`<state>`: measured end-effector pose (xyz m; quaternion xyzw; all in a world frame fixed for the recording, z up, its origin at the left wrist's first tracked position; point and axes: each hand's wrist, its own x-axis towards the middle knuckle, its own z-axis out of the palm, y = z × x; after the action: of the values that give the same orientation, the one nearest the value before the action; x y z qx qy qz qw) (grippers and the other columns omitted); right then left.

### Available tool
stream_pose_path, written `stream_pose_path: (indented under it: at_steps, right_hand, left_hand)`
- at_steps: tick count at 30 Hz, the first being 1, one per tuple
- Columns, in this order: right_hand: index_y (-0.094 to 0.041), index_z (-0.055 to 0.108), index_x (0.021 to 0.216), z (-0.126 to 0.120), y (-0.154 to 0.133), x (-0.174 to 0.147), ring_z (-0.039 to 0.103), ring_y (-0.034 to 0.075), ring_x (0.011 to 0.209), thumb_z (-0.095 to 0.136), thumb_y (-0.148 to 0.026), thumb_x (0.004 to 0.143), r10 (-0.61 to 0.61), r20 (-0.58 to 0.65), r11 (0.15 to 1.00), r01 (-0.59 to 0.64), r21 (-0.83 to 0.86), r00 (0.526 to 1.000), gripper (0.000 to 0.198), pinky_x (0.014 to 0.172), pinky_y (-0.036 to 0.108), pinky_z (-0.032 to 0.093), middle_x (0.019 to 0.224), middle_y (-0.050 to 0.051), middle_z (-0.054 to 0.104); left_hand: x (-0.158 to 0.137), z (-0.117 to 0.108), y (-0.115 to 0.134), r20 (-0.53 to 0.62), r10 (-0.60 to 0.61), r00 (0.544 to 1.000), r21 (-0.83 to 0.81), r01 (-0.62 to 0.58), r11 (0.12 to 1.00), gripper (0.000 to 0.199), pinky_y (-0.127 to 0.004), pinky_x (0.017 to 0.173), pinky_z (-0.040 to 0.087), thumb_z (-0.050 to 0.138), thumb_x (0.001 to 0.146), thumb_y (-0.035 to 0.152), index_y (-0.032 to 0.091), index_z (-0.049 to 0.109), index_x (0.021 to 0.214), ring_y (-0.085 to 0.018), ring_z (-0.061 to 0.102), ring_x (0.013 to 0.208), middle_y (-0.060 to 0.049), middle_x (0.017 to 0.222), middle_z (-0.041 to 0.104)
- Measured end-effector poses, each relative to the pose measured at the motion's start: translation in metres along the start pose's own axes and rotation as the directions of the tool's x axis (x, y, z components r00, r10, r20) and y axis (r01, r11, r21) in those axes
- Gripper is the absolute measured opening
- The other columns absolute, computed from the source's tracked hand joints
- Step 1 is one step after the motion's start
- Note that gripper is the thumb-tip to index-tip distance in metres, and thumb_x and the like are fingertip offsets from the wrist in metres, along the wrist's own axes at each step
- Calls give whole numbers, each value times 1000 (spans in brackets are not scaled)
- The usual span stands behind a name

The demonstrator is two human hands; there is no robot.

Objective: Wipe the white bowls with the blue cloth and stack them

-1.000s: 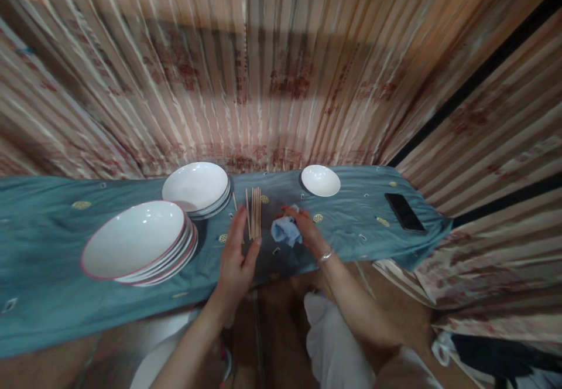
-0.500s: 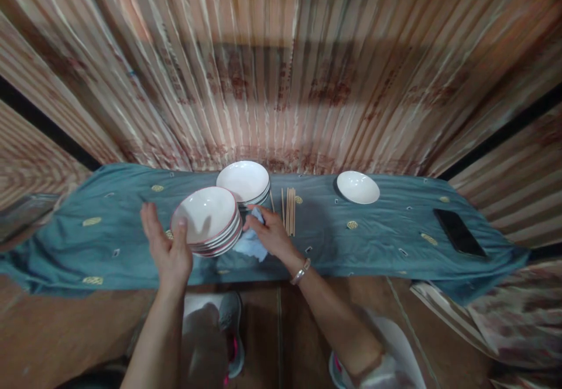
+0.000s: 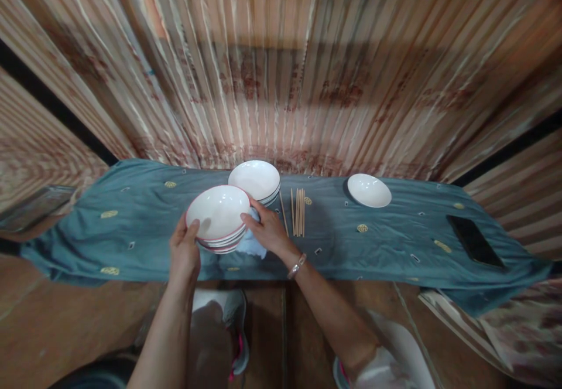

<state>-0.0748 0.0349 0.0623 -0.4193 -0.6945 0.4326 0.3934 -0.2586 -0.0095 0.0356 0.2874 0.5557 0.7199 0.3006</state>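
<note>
Clasping glossy, round, red-rimmed bowls [image 3: 218,213], both hands [image 3: 184,253] [image 3: 273,232] curve around opposite sides.

Bowls [image 3: 218,213] glossy, smooth; rag [image 3: 252,244] matt cloth; chopsticks [image 3: 300,212] probably wood.

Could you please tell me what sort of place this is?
It looks like a small curtained-off booth, probably indoors, though the building cannot be told: pleated, printed curtains hang behind a narrow cloth-covered table bearing stacked red-rimmed bowls and chopsticks.
</note>
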Motion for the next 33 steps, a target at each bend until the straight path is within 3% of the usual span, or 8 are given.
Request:
stream_pose_path:
  at_steps: [8, 12, 16, 20, 23, 26, 30, 33]
  right_hand:
    - [-28, 54, 139, -11, -18, -6, 66, 23, 104, 58, -36, 91, -60, 1, 995, 60, 76, 998, 49, 95, 33, 47, 113, 2, 72]
    - [-25, 55, 139, -34, -27, -19, 61, 22, 119, 59, -37, 90, -115, -126, 973, 137, 188, 985, 51, 104, 33, 44, 130, 2, 66]
    - [-22, 62, 131, -66, -20, -43, 64, 23, 113, 64, -41, 86, -72, -251, 965, 132, 228, 965, 49, 102, 35, 47, 123, 3, 71]
    - [-23, 65, 127, -96, -3, -69, 62, 22, 117, 64, -42, 86, -24, -337, 971, 102, 215, 941, 45, 105, 34, 46, 124, 2, 70]
    - [-24, 68, 123, -117, 16, -84, 64, 21, 110, 63, -42, 86, 31, -367, 981, 43, 190, 930, 42, 100, 34, 49, 120, 2, 72]
    - [-20, 71, 116, -139, 42, -96, 67, 20, 92, 62, -45, 84, 98, -360, 990, -53, 131, 928, 42, 86, 32, 53, 103, 3, 75]
    - [-11, 65, 124, -172, 67, -110, 59, 15, 62, 61, -51, 83, 173, -502, 979, -206, -9, 847, 57, 64, 28, 50, 72, 1, 70]
    - [-10, 58, 130, -190, 71, -117, 60, 16, 62, 55, -55, 88, 151, -645, 975, -219, -27, 750, 61, 62, 28, 49, 74, 2, 72]
  left_hand:
    - [-15, 9, 20, -49, 165, 985, 27, -164, 986, 61, -42, 113, 40, 75, 71, 41, 19, 63, 127, -28, 57, 126, -10, 132, 65]
    - [-40, 25, 43, 110, 305, 946, 28, -309, 951, 66, -39, 119, 30, 68, 83, 41, 24, 50, 144, -27, 43, 141, -7, 152, 49]
    - [-65, 46, 49, 262, 352, 898, 41, -375, 926, 72, -35, 121, 23, 70, 82, 44, 25, 46, 147, -27, 32, 147, -6, 159, 40]
    - [-91, 76, 37, 420, 159, 893, -93, -131, 987, 88, -38, 122, 21, 73, 79, 45, 33, 30, 155, -28, 22, 151, -2, 166, 24]
    - [-107, 100, 26, 530, -96, 843, -118, 185, 976, 103, -41, 114, 38, 78, 74, 37, 40, 15, 156, -29, 30, 148, -1, 166, 22]
    - [-117, 119, 14, 584, -288, 759, -74, 403, 912, 107, -41, 95, 55, 78, 70, 32, 41, 15, 156, -33, 42, 140, -4, 162, 33]
    - [-126, 134, -12, 580, -413, 703, 16, 496, 868, 114, -34, 79, 61, 82, 62, 30, 36, 18, 157, -34, 52, 131, -8, 154, 45]
    - [-136, 141, -33, 604, -454, 655, 83, 516, 853, 111, -34, 79, 61, 81, 63, 31, 34, 22, 157, -34, 55, 127, -8, 153, 47]
